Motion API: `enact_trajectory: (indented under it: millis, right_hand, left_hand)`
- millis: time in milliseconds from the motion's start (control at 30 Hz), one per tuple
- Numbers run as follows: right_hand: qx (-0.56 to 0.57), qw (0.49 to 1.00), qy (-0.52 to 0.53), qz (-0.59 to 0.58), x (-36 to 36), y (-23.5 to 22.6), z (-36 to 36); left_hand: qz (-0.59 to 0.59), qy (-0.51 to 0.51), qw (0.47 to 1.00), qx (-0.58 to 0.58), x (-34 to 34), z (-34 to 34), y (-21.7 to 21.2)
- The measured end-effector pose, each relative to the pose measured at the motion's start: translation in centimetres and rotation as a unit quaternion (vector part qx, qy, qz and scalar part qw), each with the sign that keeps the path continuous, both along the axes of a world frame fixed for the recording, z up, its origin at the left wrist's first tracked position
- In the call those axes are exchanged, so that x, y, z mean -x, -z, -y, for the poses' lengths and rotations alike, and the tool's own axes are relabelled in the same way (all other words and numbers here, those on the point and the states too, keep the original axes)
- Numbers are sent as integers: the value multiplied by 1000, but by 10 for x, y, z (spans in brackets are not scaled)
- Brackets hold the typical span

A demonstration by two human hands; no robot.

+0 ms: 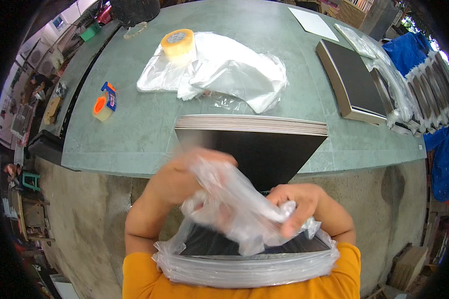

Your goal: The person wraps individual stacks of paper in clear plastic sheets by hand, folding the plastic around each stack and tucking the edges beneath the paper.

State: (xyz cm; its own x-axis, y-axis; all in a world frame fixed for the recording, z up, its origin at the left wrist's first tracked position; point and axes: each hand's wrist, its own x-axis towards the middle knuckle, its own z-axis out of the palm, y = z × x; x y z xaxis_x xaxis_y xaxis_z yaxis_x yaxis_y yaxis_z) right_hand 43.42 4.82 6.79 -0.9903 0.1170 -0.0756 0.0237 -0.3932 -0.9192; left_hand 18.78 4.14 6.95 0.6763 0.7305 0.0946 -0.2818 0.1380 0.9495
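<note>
While hands (194, 174) bunch plastic bag (234, 204), tape roll (178, 43) probably clear

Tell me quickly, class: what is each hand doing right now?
Left hand: closed, gripping the clear plastic bag; blurred.
Right hand: closed on the same bag, which is around the near end of the stack of dark boards.
</note>
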Motion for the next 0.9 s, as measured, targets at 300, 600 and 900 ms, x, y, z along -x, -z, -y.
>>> enact_trajectory:
  millis: [300, 600, 900]
  right_hand:
    - [-182, 944, -261, -92, -3, -7, -13]
    - [-722, 519, -109, 444, -40, 22, 37]
    - [-668, 623, 60, 403, -33, -2, 38]
  left_hand:
    - [104, 198, 965, -136, 1, -11, -7]
    - [-599, 126, 666, -426, 12, 21, -6]
    - [-674, 208, 561, -434, 19, 28, 18]
